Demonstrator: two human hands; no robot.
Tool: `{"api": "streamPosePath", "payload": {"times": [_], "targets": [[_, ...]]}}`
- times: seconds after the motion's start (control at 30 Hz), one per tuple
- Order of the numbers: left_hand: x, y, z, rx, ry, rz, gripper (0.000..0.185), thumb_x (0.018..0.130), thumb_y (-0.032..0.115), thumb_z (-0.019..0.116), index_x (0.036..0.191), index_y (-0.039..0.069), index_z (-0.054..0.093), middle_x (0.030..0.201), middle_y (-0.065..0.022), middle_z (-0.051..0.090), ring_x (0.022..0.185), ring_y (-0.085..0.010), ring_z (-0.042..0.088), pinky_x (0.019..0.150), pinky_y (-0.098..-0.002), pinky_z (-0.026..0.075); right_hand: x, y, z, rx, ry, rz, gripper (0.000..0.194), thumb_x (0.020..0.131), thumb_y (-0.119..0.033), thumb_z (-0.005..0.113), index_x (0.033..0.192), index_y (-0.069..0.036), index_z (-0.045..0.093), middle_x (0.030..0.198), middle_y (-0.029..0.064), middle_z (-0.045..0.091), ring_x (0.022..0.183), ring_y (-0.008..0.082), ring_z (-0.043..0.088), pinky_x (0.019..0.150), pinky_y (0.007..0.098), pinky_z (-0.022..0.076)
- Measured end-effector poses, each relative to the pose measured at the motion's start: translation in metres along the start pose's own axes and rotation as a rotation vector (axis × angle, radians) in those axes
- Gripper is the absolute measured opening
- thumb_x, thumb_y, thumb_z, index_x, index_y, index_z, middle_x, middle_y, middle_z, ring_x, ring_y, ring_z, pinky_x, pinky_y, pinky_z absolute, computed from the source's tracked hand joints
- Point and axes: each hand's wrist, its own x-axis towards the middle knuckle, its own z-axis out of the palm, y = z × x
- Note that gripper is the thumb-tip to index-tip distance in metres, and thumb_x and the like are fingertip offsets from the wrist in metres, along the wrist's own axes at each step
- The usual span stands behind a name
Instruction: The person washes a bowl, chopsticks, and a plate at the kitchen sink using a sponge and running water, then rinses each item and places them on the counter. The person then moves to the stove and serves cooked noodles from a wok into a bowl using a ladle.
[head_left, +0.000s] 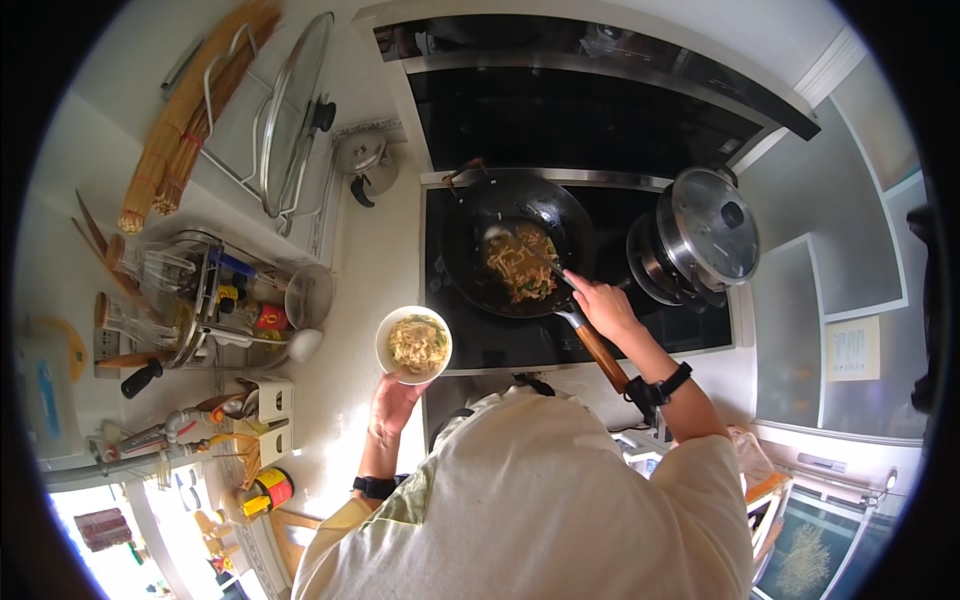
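A white bowl (420, 346) of noodles with bits of green rests in my left hand (395, 401), which grips it by its lower rim, left of the stove. My right hand (604, 306) is closed around the thin handle of a utensil (551, 264); its far end reaches into the food and its exact kind is hard to tell. The dark wok (480, 277) stands on the black hob and holds noodles (520, 262) with greens and brown sauce in its middle. The wok's wooden handle (600, 351) points towards me, below my right forearm.
Stacked steel pots with a glass lid (712, 217) stand on the right burner. A lidded metal pot (371, 166) is at the back left corner. Bottles and utensils fill a wire rack (202, 296) at the left. Above the hob is a black range hood (570, 120).
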Motion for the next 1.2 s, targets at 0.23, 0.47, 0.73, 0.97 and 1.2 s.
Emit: {"api": "streamPosePath", "payload": {"times": [0.23, 0.47, 0.73, 0.97, 1.2], "targets": [[0.005, -0.002, 0.007, 0.031, -0.014, 0.003, 0.062, 0.082, 0.01, 0.065, 0.137, -0.002, 0.039, 0.137, -0.0176, 0.048, 0.123, -0.0329, 0.051, 0.102, -0.0461, 0.047, -0.073, 0.008, -0.07, -0.065, -0.189, -0.01, 0.041, 0.094, -0.022, 0.054, 0.135, -0.021, 0.052, 0.079, 0.0133, 0.067, 0.07, 0.0311, 0.065, 0.061, 0.0423, 0.0521], [0.01, -0.003, 0.012, 0.056, -0.05, -0.029, 0.061, 0.082, 0.008, 0.064, 0.137, -0.001, 0.039, 0.137, -0.0168, 0.048, 0.125, -0.0324, 0.049, 0.103, -0.046, 0.046, -0.041, 0.026, -0.039, -0.093, -0.001, 0.143, 0.042, 0.095, -0.023, 0.052, 0.136, -0.015, 0.049, 0.076, 0.0138, 0.067, 0.068, 0.0341, 0.065, 0.062, 0.0449, 0.0522], [0.012, -0.003, 0.01, 0.044, -0.048, -0.056, 0.061, 0.083, 0.009, 0.064, 0.138, 0.0, 0.038, 0.138, -0.0165, 0.048, 0.125, -0.0324, 0.049, 0.104, -0.0458, 0.045, -0.07, 0.013, -0.03, 0.379, -0.236, 0.257, 0.041, 0.097, -0.022, 0.048, 0.136, -0.011, 0.048, 0.081, 0.0178, 0.063, 0.073, 0.0311, 0.061, 0.062, 0.0432, 0.0493], [0.007, -0.002, 0.003, 0.034, -0.023, -0.043, 0.062, 0.082, 0.008, 0.064, 0.138, -0.001, 0.038, 0.139, -0.0175, 0.047, 0.124, -0.0332, 0.05, 0.105, -0.0467, 0.045, -0.078, 0.014, -0.041, 1.503, -0.695, 0.761, 0.036, 0.1, -0.028, 0.05, 0.133, -0.014, 0.048, 0.063, -0.0053, 0.037, 0.047, 0.0024, 0.028, 0.039, 0.0203, 0.0193], [0.008, 0.002, -0.004, 0.025, -0.01, -0.026, 0.063, 0.082, 0.006, 0.064, 0.138, -0.002, 0.036, 0.14, -0.0182, 0.045, 0.125, -0.034, 0.049, 0.104, -0.047, 0.045, -0.073, 0.026, -0.013, 2.317, -1.025, 0.933, 0.032, 0.103, -0.024, 0.044, 0.133, -0.014, 0.045, 0.064, -0.0047, 0.033, 0.044, 0.0008, 0.026, 0.036, 0.016, 0.021]]}}
